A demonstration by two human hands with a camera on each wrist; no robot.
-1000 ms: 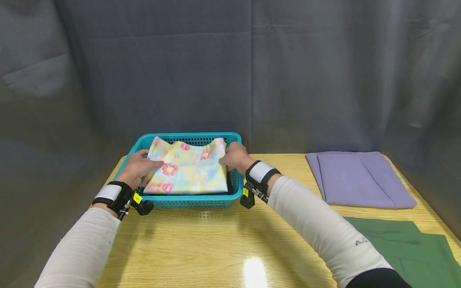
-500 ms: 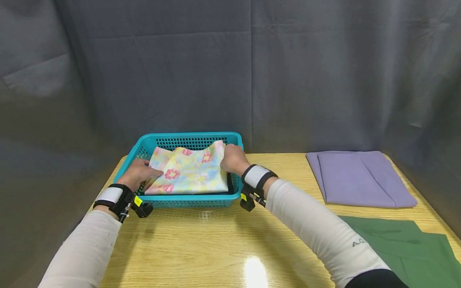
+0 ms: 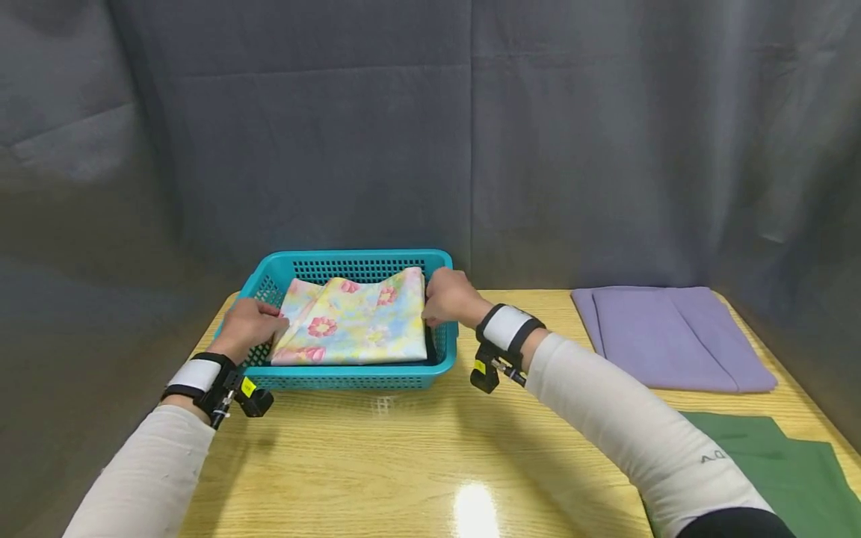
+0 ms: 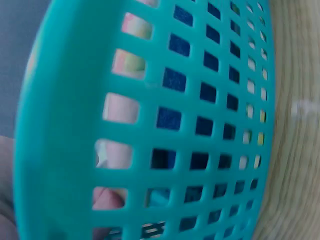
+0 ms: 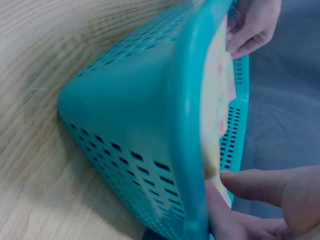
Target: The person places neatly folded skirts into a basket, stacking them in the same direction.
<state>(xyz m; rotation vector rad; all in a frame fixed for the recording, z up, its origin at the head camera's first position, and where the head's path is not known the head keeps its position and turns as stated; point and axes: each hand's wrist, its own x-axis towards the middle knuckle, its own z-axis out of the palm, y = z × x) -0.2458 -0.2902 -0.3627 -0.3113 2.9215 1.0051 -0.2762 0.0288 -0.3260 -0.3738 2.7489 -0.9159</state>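
A folded floral cloth [image 3: 363, 317] in pastel yellow, blue and pink lies inside a turquoise plastic basket [image 3: 350, 379]. My left hand [image 3: 250, 327] is at the basket's left side, its fingertips right at the cloth's left edge. Over the right rim is my right hand [image 3: 452, 297], with loosely bent fingers beside the cloth's right edge. The right wrist view shows the thumb [image 5: 255, 186] and fingers of that hand apart near a corner of the cloth. In the left wrist view, the basket wall [image 4: 145, 130] hides most of the left hand's fingers.
A folded purple cloth [image 3: 666, 340] lies at the table's right back. Nearer on the right is a green cloth [image 3: 787, 471], partly covered by the right sleeve. The wooden table [image 3: 377, 471] runs in front of the basket, and a dark grey curtain [image 3: 323, 149] hangs behind.
The floral cloth has settled lower and flatter in the basket. Both hands have drawn outward from its edges, the left hand to the left and the right hand to the right.
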